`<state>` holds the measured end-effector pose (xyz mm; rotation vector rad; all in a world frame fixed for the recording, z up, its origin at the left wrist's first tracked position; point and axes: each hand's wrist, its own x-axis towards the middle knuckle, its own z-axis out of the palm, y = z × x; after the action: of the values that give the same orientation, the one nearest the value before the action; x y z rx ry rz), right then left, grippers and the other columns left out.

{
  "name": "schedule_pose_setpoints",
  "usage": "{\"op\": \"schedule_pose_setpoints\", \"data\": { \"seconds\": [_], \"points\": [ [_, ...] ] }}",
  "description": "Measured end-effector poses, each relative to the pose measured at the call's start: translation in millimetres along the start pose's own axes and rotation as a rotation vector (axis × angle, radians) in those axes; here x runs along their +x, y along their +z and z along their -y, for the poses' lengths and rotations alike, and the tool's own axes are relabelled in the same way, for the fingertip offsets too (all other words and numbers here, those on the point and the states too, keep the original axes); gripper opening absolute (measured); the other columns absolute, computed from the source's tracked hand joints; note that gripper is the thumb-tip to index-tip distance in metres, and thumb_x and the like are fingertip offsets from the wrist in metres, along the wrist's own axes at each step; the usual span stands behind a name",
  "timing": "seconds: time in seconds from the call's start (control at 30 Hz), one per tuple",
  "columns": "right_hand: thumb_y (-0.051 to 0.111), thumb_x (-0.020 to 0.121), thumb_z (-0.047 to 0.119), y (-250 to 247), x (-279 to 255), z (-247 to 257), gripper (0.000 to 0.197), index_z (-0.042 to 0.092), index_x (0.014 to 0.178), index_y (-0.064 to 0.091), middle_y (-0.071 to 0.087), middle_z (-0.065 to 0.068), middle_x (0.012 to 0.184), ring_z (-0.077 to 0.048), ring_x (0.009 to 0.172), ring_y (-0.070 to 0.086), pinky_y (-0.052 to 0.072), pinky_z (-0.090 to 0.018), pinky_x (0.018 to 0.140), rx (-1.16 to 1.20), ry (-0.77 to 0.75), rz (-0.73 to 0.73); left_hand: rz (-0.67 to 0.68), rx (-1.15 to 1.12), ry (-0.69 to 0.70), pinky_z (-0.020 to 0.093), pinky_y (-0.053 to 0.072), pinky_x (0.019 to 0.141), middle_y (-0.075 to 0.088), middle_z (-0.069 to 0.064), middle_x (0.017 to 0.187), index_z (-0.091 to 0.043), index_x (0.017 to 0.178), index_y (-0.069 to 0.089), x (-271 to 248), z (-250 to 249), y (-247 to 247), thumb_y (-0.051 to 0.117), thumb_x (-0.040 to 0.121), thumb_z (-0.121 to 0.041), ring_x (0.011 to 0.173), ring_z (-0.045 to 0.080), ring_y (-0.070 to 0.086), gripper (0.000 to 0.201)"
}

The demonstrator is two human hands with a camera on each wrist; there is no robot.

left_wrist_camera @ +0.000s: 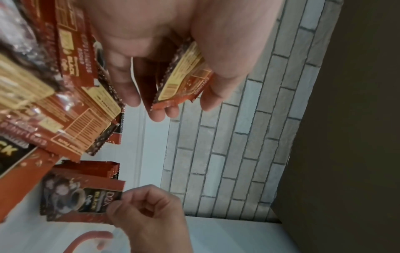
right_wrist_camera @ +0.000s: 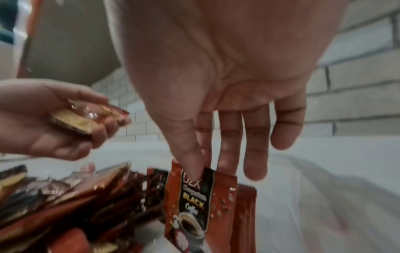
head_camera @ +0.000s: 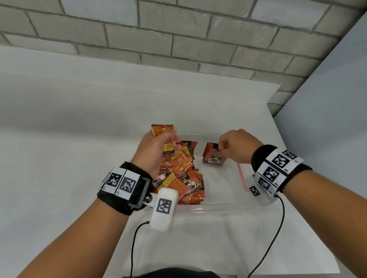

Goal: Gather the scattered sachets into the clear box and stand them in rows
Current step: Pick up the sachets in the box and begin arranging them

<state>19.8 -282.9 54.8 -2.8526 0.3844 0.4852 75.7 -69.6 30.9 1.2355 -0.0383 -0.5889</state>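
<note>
2 hands point(head_camera: 153, 149) point(head_camera: 235, 145), sachets point(head_camera: 213, 155) pinched.

A plain staged workspace: white table point(head_camera: 70, 131) against a grey brick wall point(head_camera: 142, 27).

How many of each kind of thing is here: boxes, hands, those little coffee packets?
Clear box: 1
Hands: 2, left hand and right hand
Coffee sachets: more than 10; they overlap in the loose pile and the standing row, so the exact count is hidden
Total: 3, plus the sachets
</note>
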Motion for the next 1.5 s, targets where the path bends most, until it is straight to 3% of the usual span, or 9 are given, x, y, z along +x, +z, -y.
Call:
{"op": "schedule_pose_setpoints", "data": {
  "seconds": [0.23,0.37,0.5,0.73,1.03,1.27,1.4,1.5],
  "points": [
    [0.055,0.089,0.011,0,14,10,0.014,0.013,0.086,0.068,0.064,-0.004,0.085,-0.021,0.079,0.06,0.042,-0.023,0.058,-0.117,0.04,0.088,0.009,-0.02,-0.021,0.03,0.048,0.066,0.067,0.004,0.08,-0.014,0.098,0.061,-2,0,-10,0.058,0.094,-0.02,0.072,0.016,0.064,0.008],
    [0.054,0.088,0.009,3,19,13,0.016,0.012,0.082,0.068,0.067,-0.006,0.084,-0.024,0.079,0.064,0.044,-0.025,0.059,-0.152,0.05,0.086,-0.003,-0.03,-0.026,0.03,0.048,0.064,0.069,0.001,0.075,-0.014,0.099,0.061,-1,-1,-12,0.057,0.094,-0.019,0.07,0.016,0.064,0.008],
    [0.056,0.087,0.009,4,23,16,0.014,0.015,0.077,0.064,0.063,-0.004,0.079,-0.022,0.072,0.058,0.037,-0.021,0.05,-0.192,0.057,0.103,-0.005,-0.028,-0.028,0.03,0.048,0.064,0.069,0.001,0.075,-0.013,0.1,0.061,-1,-2,-14,0.057,0.094,-0.019,0.069,0.016,0.064,0.009],
    [0.057,0.087,0.008,8,27,15,0.013,0.01,0.088,0.07,0.068,-0.007,0.089,-0.026,0.082,0.066,0.046,-0.025,0.06,-0.223,0.078,0.113,-0.002,-0.026,-0.045,0.029,0.048,0.061,0.07,0.002,0.076,-0.012,0.097,0.061,0,-2,-13,0.058,0.094,-0.019,0.069,0.016,0.064,0.009],
    [0.055,0.087,0.007,11,29,15,0.015,0.007,0.092,0.068,0.066,-0.009,0.089,-0.024,0.072,0.059,0.035,-0.02,0.049,-0.295,0.075,0.101,0.005,-0.028,-0.059,0.029,0.048,0.062,0.069,0.005,0.078,-0.011,0.102,0.061,1,-1,-11,0.058,0.093,-0.02,0.069,0.016,0.064,0.013],
    [0.057,0.085,0.006,9,28,12,0.014,0.009,0.095,0.067,0.066,-0.009,0.095,-0.026,0.086,0.064,0.037,-0.021,0.052,-0.275,0.036,0.081,0.005,-0.028,-0.063,0.029,0.048,0.061,0.07,0.003,0.077,-0.011,0.103,0.06,2,1,-10,0.058,0.094,-0.019,0.07,0.017,0.065,0.013],
    [0.06,0.087,0.012,5,23,11,0.009,0.009,0.094,0.064,0.063,-0.005,0.09,-0.024,0.08,0.06,0.035,-0.022,0.051,-0.249,0.023,0.064,0.018,-0.043,-0.06,0.028,0.047,0.057,0.071,0.007,0.078,-0.007,0.099,0.057,1,2,-9,0.052,0.095,-0.017,0.067,0.018,0.066,0.012],
    [0.064,0.088,0.022,-10,11,9,0.007,0.017,0.092,0.062,0.056,0.004,0.08,-0.013,0.069,0.052,0.034,-0.022,0.05,-0.119,0.019,0.014,0.071,-0.09,-0.09,0.028,0.045,0.053,0.071,0.011,0.08,-0.005,0.098,0.055,-2,1,-9,0.037,0.096,-0.013,0.065,0.022,0.065,0.02]
  ]
}}
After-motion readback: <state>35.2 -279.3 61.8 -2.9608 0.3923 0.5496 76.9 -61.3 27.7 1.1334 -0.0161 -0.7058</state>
